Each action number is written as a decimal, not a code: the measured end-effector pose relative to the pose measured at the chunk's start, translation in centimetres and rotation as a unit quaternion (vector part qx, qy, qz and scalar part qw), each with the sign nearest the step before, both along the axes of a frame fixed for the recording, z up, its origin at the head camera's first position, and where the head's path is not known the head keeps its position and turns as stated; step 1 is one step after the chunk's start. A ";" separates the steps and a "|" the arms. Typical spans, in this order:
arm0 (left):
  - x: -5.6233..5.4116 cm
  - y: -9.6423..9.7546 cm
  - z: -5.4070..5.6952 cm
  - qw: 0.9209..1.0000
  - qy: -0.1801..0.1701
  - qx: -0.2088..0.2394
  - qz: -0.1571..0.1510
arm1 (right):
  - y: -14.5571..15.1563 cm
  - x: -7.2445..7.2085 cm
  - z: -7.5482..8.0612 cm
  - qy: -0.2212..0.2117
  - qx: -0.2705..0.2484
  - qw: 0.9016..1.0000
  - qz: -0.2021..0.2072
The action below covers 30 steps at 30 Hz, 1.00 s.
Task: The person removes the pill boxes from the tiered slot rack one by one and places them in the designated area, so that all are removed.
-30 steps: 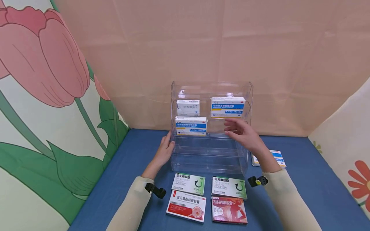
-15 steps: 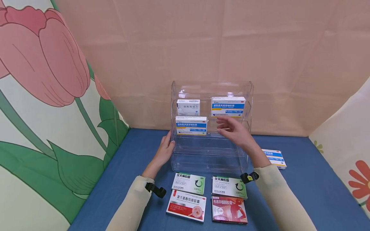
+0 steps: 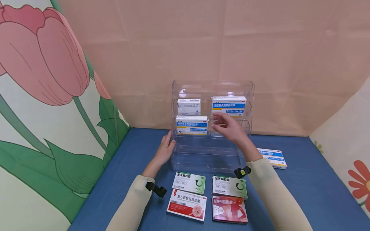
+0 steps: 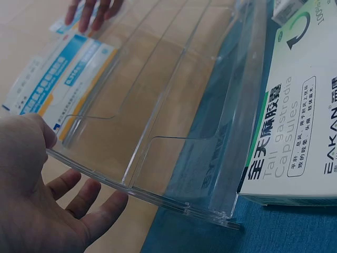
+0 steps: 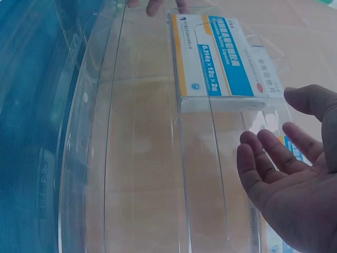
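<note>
The left hand [image 3: 165, 149] rested relaxed against the left side of the clear rack [image 3: 208, 165], with no firm grip visible; the right hand [image 3: 230, 130], loosely curled and holding nothing, hung before the rack's right half, just beside the lower glucosamine box [image 3: 192, 125]. The upper glucosamine box [image 3: 228, 104] stood at the rack's right, a 非布司他片 box [image 3: 189, 107] at its left. Good handling probably called for light bracing and fingertip contact at box ends, clear of the rack's lips. The lower label read 硫酸氨基葡萄糖胶囊, 0.314g. Before the rack, on the surface [image 3: 306, 192], lay two "Tall gastrodia Capsules" boxes [image 3: 189, 183], the left marked EAKAN, plus 复方氨酚烷胺胶囊 [image 3: 186, 205] and 布洛芬缓释胶囊 [image 3: 229, 210] boxes; a third glucosamine box [image 3: 273, 158] lay right of it.
</note>
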State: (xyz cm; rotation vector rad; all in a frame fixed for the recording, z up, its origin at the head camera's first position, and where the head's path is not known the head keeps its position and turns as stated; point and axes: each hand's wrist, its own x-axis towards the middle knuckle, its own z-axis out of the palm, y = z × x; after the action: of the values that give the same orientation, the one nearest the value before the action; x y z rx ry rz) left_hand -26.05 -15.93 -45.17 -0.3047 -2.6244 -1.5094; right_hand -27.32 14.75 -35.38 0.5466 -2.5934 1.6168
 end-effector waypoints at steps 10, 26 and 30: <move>0.0 0.1 0.2 1.000 -0.006 0.017 0.010 | -1.1 -0.6 0.0 0.000 0.031 0.999 -0.024; -0.4 0.1 2.0 0.996 0.010 0.075 0.039 | -3.7 -0.5 0.3 -0.005 0.069 0.996 -0.052; -0.4 0.3 2.5 0.996 0.013 0.081 0.044 | -4.1 -0.6 0.3 -0.014 0.063 0.996 -0.058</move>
State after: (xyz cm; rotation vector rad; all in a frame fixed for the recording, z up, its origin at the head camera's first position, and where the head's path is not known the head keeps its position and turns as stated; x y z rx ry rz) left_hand -26.44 -15.63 -42.66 -0.1894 -2.4416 -1.6635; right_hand -27.89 10.69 -35.07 0.3729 -2.7054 1.4457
